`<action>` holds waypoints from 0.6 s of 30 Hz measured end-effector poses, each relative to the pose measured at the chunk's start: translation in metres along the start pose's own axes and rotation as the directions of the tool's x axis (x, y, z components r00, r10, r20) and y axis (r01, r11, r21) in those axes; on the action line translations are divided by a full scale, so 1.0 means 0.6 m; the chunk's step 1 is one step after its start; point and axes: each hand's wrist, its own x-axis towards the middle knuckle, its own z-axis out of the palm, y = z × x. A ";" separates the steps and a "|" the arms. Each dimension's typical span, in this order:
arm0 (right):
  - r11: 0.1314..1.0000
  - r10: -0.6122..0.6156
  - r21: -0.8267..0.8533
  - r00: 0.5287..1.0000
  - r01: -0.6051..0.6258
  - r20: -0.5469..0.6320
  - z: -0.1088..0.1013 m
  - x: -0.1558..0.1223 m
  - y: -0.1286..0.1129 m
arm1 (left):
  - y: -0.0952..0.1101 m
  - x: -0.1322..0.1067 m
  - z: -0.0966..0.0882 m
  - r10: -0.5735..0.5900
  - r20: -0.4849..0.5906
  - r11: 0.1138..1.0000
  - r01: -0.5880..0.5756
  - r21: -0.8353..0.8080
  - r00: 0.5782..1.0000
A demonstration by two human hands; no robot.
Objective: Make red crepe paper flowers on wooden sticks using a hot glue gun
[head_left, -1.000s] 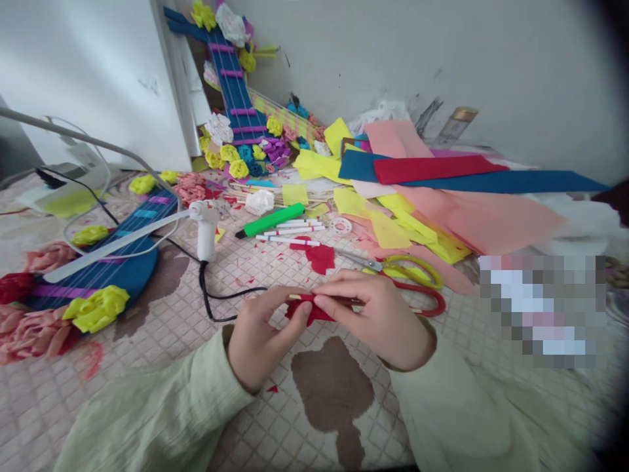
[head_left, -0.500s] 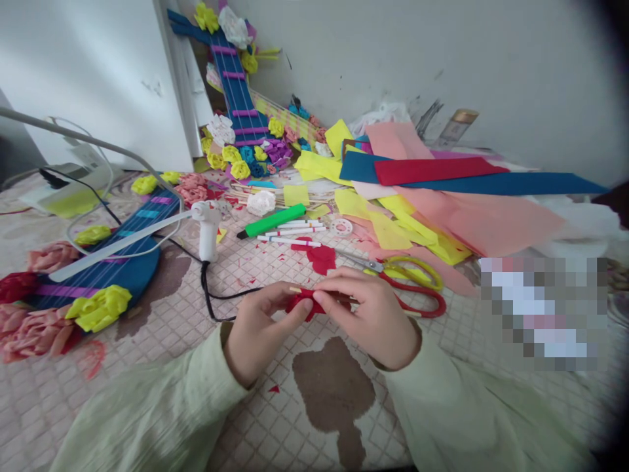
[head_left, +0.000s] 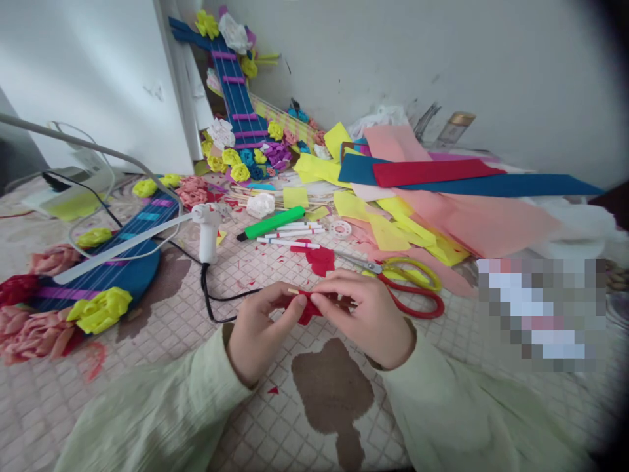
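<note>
Pinched between both hands is a small piece of red crepe paper (head_left: 307, 314), gathered around a thin pale stick (head_left: 293, 290) whose end pokes out at the top. My left hand (head_left: 260, 331) grips it from the left, thumb at the front. My right hand (head_left: 371, 318) pinches the same paper at its right side; its thumb and index fingertips nearly meet the left thumb. The fingers hide much of the paper. Just beyond the right hand lie scissors (head_left: 417, 303) with red and yellow handles. Flat red paper scraps (head_left: 320, 260) lie beyond the hands.
A white glue gun (head_left: 208, 241) with a black cord stands at the left. A flower-covered blue paper guitar (head_left: 142, 252) lies behind it; another blue guitar (head_left: 239, 98) leans at the back. Crepe strips (head_left: 481, 216) pile up right. A green marker (head_left: 272, 223) lies centrally.
Both hands keep their hold on the red paper. The thumbs have shifted slightly left along it, and more red paper shows below them. The camera view has moved a little.
</note>
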 end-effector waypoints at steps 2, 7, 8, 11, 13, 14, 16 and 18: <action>1.000 -0.003 0.005 0.999 0.003 0.039 -0.003 0.000 0.000 | -0.001 -0.001 -0.001 0.020 -0.002 1.000 -0.020 0.023 1.000; 0.999 0.008 0.032 0.995 -0.012 0.096 -0.008 0.002 0.000 | -0.003 -0.004 -0.001 0.029 -0.019 0.999 -0.028 0.043 0.999; 0.999 0.011 0.035 0.995 -0.014 0.104 -0.008 0.002 0.001 | -0.002 -0.004 -0.001 0.023 -0.021 0.999 -0.023 0.040 0.999; 0.999 0.026 0.027 0.994 -0.029 0.105 -0.010 0.003 0.003 | 0.001 -0.001 0.001 -0.028 -0.033 1.000 0.028 0.000 0.999; 0.999 0.040 0.031 0.995 -0.043 0.088 -0.014 0.005 0.007 | 0.004 0.001 0.001 -0.086 -0.043 0.995 0.083 -0.055 0.995; 0.998 0.051 0.039 0.995 -0.054 0.082 -0.017 0.006 0.010 | 0.006 0.001 -0.001 -0.109 -0.050 0.991 0.105 -0.080 0.993; 0.995 0.069 0.072 0.995 -0.075 0.078 -0.024 0.008 0.015 | 0.009 0.000 -0.005 -0.131 -0.064 0.987 0.125 -0.099 0.989; 0.991 0.078 0.103 0.994 -0.085 0.072 -0.029 0.011 0.020 | 0.014 -0.004 -0.012 -0.115 -0.079 0.992 0.111 -0.055 0.990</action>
